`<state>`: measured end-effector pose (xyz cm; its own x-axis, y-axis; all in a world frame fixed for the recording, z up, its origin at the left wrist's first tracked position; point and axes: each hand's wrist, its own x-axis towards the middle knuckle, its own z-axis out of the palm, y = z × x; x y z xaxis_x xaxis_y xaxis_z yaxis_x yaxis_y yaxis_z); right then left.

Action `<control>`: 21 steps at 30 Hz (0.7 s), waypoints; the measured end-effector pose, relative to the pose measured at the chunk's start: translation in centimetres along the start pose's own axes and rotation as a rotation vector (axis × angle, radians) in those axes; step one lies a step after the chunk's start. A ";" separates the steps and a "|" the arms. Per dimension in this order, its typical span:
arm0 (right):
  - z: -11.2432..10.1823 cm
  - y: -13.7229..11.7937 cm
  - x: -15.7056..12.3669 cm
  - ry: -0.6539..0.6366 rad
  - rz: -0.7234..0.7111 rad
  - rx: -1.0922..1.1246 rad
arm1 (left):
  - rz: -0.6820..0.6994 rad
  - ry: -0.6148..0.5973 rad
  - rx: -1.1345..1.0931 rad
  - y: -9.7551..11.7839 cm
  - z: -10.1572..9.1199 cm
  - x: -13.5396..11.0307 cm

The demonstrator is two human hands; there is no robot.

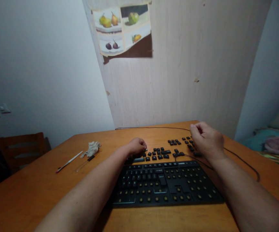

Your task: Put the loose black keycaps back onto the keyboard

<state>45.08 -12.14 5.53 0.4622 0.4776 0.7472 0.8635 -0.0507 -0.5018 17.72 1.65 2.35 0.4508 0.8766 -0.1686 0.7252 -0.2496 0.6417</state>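
A black keyboard (178, 185) lies on the table in front of me. Keys fill part of its upper left, while bare switch posts show over the right side and lower rows. Behind it, loose black keycaps (157, 153) are spread on the wood. My left hand (137, 146) is closed among them, its fingertips pinched on what looks like a small dark keycap (146, 149). My right hand (208, 140) is curled closed above the keycaps at the right. Whatever it may hold is hidden inside the fingers.
The keyboard's cable (245, 161) loops across the right of the wooden table (45, 190). At left lie a crumpled pale cloth (92, 149), a thin white stick-like tool (69, 162) with a red end, and a dark-handled wire tool (90, 158). A wall stands behind.
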 end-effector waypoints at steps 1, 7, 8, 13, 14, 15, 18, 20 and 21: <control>0.0 0.0 0.0 -0.002 -0.002 0.004 | -0.002 -0.001 -0.006 0.0 0.1 0.0; 0.1 0.1 0.1 -0.003 -0.015 -0.002 | -0.001 0.024 -0.070 0.0 0.3 0.1; 0.0 0.1 0.1 -0.002 -0.017 -0.002 | -0.004 0.024 -0.076 0.0 0.3 0.2; 0.0 -0.1 0.1 -0.007 -0.022 0.008 | -0.019 0.042 -0.088 0.1 0.3 0.2; 0.0 -0.1 0.1 -0.010 -0.024 0.008 | -0.021 0.047 -0.091 0.2 0.3 0.2; 0.0 0.0 0.1 -0.009 -0.025 0.005 | -0.025 0.051 -0.094 0.2 0.4 0.1; 0.1 0.0 0.0 -0.005 -0.024 0.000 | -0.042 0.066 -0.090 0.3 0.4 0.0; 0.1 0.0 0.0 0.001 -0.021 0.001 | -0.048 0.067 -0.082 0.3 0.4 0.0; 0.0 0.0 0.0 0.003 -0.020 0.000 | -0.047 0.066 -0.078 0.2 0.3 -0.1</control>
<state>45.08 -12.10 5.53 0.4452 0.4762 0.7583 0.8726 -0.0406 -0.4867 18.03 1.41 2.27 0.3804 0.9122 -0.1521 0.7010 -0.1771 0.6909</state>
